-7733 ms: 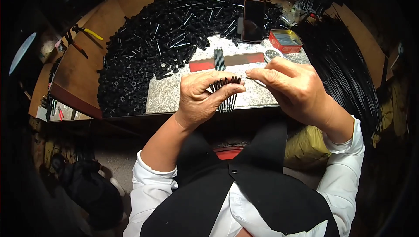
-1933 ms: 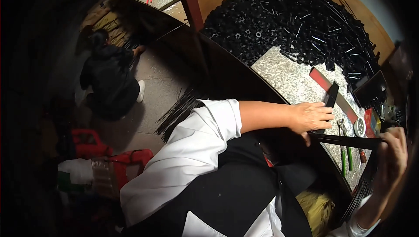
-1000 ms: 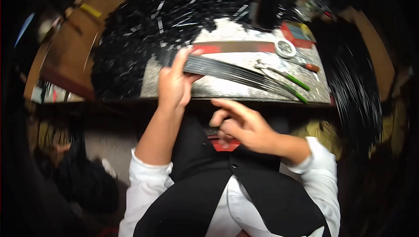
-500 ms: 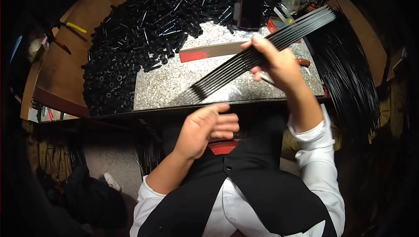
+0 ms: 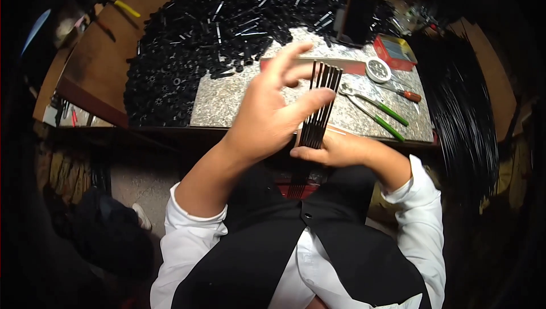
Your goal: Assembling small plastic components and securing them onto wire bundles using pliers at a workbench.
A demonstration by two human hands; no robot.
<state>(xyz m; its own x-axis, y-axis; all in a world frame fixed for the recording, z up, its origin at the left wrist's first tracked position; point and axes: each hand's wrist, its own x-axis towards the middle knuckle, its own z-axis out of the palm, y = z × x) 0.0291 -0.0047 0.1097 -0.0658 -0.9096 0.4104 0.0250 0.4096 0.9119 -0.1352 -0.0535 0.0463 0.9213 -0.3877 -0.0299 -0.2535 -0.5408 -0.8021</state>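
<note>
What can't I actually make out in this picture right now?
In the head view:
Most fingers of the right hand: behind the thin black rods.
The rods' exact count: they overlap, lower ends lost in darkness.
Part of the red-and-grey bar: behind the blurred left hand.
Contents of the round white dish: too small.
Co-worker's hands: shadowed.

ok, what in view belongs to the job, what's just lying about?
Job: black rods, held by right hand, left hand at their tops; likely rod heap, parts pile.
Lying about, apparently: green-handled pliers, orange-handled tool, phone, red tin, white dish.
</note>
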